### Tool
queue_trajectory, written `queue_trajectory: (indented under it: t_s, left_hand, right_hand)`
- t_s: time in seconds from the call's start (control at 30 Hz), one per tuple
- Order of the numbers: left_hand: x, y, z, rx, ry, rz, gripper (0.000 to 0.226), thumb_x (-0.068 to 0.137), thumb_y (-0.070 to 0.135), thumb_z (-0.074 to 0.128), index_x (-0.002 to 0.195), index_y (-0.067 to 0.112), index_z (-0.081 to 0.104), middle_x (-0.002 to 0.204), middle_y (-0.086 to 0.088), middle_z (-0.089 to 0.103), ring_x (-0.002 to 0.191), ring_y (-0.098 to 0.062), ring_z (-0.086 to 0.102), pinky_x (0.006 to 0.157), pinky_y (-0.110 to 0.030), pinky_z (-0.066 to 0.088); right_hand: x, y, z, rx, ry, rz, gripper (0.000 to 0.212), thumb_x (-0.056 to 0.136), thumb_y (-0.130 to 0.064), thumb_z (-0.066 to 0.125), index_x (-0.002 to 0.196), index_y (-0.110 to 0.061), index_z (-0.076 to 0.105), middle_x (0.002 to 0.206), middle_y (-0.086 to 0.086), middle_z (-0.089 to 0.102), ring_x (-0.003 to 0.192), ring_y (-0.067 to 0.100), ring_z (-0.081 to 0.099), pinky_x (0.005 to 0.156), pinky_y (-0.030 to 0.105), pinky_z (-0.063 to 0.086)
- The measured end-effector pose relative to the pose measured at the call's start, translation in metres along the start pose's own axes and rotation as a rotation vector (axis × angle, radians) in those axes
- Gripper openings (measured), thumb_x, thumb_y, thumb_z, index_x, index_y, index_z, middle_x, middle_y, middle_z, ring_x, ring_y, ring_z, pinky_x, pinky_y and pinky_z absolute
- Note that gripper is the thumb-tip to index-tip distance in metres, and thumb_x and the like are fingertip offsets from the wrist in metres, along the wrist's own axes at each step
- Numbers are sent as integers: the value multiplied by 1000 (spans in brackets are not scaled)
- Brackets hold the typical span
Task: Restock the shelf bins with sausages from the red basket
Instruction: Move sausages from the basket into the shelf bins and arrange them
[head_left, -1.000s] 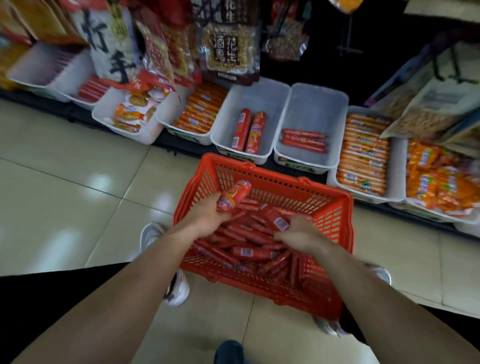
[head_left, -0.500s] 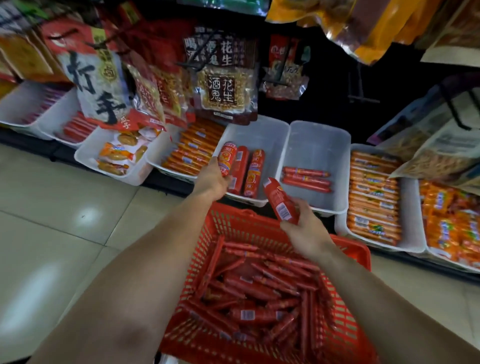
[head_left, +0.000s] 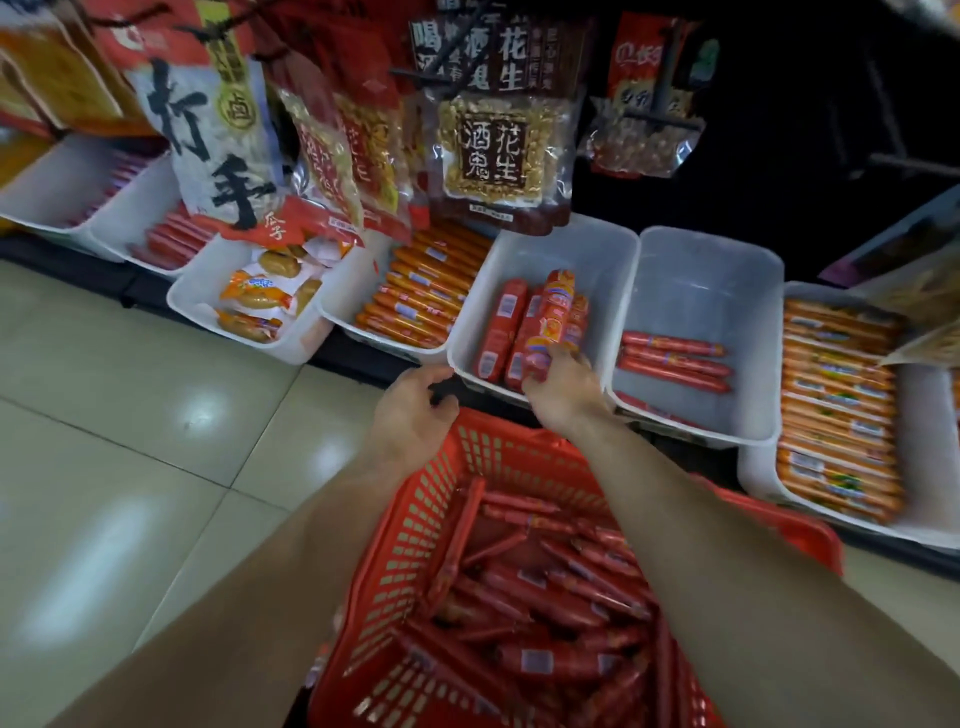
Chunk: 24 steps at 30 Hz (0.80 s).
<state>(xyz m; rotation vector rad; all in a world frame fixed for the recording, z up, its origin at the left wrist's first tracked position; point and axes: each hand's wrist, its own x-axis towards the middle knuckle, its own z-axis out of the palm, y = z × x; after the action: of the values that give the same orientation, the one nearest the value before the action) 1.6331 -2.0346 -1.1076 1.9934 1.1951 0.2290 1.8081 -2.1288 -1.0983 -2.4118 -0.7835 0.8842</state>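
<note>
The right hand (head_left: 563, 387) reaches over the front wall of a white rectangular plastic shelf bin (head_left: 587, 249), its fingers and thumb curled round the near end of a thick red plastic-wrapped sausage (head_left: 553, 317). That sausage is inside the bin, tilted with its far end raised over the other thick red sausages (head_left: 496, 332) that lie lengthwise on the bin floor. The left hand (head_left: 415, 410) hangs just beside the bin's front-left corner, above the far rim of the red plastic mesh basket (head_left: 415, 519). Its fingers are loosely curled and a little apart, holding nothing; whether a fingertip touches the corner cannot be told. The basket sits on the floor below both forearms, right against the shelf front, and holds a loose heap of thin red sausages (head_left: 545, 597) lying at all angles. To the right of the first bin stands a second white plastic bin (head_left: 711, 280) with only a few thin red sausage sticks (head_left: 675, 358) lying crosswise in it. Farther right and also to the left are bins packed with rows of orange-wrapped sausages (head_left: 421, 291). Clear hanging bags of peanuts (head_left: 498, 150) dangle above the bins, and pale glossy floor tiles (head_left: 130, 415) spread out to the left.
</note>
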Motion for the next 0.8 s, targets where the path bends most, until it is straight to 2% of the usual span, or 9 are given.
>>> queue_trajectory:
  t_s: [0.13,0.27,0.37,0.43,0.5,0.63,0.73,0.8]
  left_hand:
    - [-25,8,1,54,-3,2,36,92,18,63,128,18,64,127,-3,60,116,-20,60,104,-34,44]
    - [-63,18,4,184,52,76,36,87,18,65,123,17,67,135,-5,55,123,-28,54,107,-38,41]
    - [-93,24,7,221,79,85,41,83,20,63,124,19,66,138,-4,54,123,-28,52,106,-39,43]
    - [-114,22,15,246,39,108,39,83,20,63,122,18,67,132,-6,58,119,-28,56,104,-35,44]
    - [-132,14,28,270,-26,97,37,84,20,63,121,18,67,126,-6,61,117,-28,57,104,-33,43]
    - [-157,-12,57,328,-251,-68,42,89,28,62,129,19,61,128,-8,61,119,-28,57,102,-33,43]
    - [-167,-34,76,371,-439,-163,53,90,35,63,138,18,53,139,-11,55,127,-29,52,106,-35,40]
    - [-171,-46,88,374,-552,-173,57,88,42,64,138,20,52,140,-11,54,128,-30,51,107,-38,39]
  right_hand:
    - [-54,21,0,-37,22,-130,48,92,-22,55,139,-16,50,139,10,44,129,34,43,105,42,42]
    - [-102,54,-13,-100,36,-177,43,90,-19,57,133,-17,57,138,10,48,134,29,43,108,36,39]
    - [-130,86,-14,-132,108,-201,38,85,-16,60,124,-15,62,123,10,55,116,34,56,103,39,44]
    - [-145,111,-9,-124,90,-162,37,84,-18,60,121,-17,63,120,9,56,113,34,57,100,41,46]
    - [-156,136,0,-125,8,-95,36,85,-22,61,120,-17,63,121,10,55,114,35,57,100,41,46]
    - [-166,188,26,-172,-229,89,41,88,-29,63,127,-18,61,135,13,56,123,32,55,104,36,43]
    - [-170,213,47,-235,-352,102,45,87,-34,63,129,-18,59,136,14,58,123,32,56,101,37,45]
    - [-170,219,60,-266,-411,40,50,86,-33,65,133,-17,58,138,13,56,127,32,53,104,36,42]
